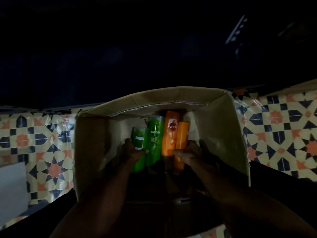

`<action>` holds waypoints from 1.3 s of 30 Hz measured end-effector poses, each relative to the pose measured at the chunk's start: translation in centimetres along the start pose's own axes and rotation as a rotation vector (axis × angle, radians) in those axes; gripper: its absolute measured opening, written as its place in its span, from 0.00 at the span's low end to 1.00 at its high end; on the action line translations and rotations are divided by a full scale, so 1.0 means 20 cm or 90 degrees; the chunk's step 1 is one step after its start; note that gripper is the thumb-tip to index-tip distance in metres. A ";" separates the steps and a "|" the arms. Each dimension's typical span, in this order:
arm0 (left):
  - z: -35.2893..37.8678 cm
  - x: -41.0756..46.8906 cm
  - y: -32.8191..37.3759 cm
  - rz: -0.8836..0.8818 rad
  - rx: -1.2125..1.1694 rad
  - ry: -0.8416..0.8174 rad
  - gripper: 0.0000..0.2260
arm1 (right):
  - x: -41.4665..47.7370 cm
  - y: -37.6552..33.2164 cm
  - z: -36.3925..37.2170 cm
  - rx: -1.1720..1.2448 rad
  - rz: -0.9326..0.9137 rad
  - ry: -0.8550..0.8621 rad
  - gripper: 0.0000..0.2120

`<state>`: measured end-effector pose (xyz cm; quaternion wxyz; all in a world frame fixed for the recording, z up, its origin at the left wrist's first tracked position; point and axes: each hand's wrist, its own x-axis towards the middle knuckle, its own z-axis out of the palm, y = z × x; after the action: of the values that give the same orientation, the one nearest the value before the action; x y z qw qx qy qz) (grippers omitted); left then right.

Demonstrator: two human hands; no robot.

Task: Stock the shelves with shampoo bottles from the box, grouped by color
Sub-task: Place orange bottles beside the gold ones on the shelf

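- Really dark shot, the whole far half was basically black and I couldn't make anything out there.
- The cardboard box sat open in the middle, on a patterned surface with orange, navy and cream star shapes.
- Four shampoo bottles were inside, side by side and touching, up against the far wall of the box.
- Left to right: short green bottle, tall green bottle, tall orange bottle, short orange bottle. So greens on the left, oranges on the right.
- Both hands were reaching down into the box from the near side.
- The left hand gripped the short green bottle, with the thumb lying across its front.
- The right hand gripped the short orange bottle the same way, thumb over the front, fingers round the right side.
- The two tall bottles in between weren't being held.
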<state>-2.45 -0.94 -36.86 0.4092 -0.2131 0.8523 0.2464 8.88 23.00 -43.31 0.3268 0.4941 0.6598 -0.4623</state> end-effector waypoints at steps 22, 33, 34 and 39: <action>-0.44 -0.88 0.37 0.188 -0.488 -0.247 0.26 | -1.22 -0.61 -0.57 0.250 -0.288 -0.141 0.16; -1.04 -1.57 0.63 0.519 -0.446 -0.134 0.17 | -2.00 -0.97 -0.99 0.187 -0.667 -0.091 0.25; -1.10 -1.63 0.66 0.557 -0.435 -0.101 0.17 | -2.05 -1.01 -1.01 0.191 -0.705 -0.074 0.24; -1.42 -1.88 0.88 0.721 -0.433 0.071 0.19 | -2.25 -1.28 -1.09 0.242 -0.834 0.035 0.28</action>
<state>-7.46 2.11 13.09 0.0818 0.1382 0.7272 0.6674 -1.58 25.53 11.83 -0.1299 0.0532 0.7380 -0.6600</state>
